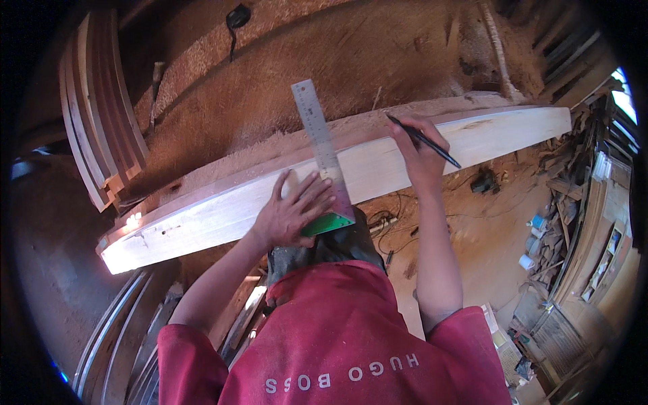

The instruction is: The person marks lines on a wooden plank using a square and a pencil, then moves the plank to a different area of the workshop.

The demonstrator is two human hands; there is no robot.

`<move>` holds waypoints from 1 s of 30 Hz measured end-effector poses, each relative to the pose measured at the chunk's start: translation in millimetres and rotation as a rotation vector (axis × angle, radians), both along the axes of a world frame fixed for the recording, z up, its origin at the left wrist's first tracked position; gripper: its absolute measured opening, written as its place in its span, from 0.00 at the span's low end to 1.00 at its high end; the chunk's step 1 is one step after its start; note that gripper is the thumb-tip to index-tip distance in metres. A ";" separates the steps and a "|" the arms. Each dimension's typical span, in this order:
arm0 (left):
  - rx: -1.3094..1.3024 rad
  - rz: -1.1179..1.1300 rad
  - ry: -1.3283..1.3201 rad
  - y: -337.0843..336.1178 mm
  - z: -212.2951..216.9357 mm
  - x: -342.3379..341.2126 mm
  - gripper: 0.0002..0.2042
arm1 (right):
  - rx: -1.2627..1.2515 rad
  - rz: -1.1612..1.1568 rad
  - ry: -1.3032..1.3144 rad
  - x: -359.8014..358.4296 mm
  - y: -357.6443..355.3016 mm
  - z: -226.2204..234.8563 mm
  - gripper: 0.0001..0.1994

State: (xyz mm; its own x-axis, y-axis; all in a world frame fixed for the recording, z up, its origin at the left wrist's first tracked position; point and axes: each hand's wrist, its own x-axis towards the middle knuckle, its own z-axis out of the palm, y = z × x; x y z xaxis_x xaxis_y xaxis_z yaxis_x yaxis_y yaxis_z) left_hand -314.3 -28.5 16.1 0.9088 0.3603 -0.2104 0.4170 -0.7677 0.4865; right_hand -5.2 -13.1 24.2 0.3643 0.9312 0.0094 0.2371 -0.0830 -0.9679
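A long pale wooden board (223, 212) lies across in front of me, one edge gently curved. Over its middle rests a try square with a metal blade (314, 125) and a green stock (329, 223), the stock against the board's near edge. My left hand (291, 209) presses on the square with fingers spread, covering part of stock and blade. In my right hand (420, 152) is a black pen (426, 140), gripped above the board just right of the blade. The pen's lower end points toward my body.
Several curved planks (101, 101) lean at the far left. More boards (128, 331) lie at the lower left. Scrap wood (563, 216) and a white cup (526, 262) sit on the right. Behind the board, a dusty brown surface holds a small black object (237, 16).
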 end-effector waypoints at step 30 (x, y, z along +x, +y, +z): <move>0.299 1.662 -0.311 -308.7 34.2 -111.4 0.17 | 0.028 0.525 -0.098 -110.3 -73.1 -39.5 0.07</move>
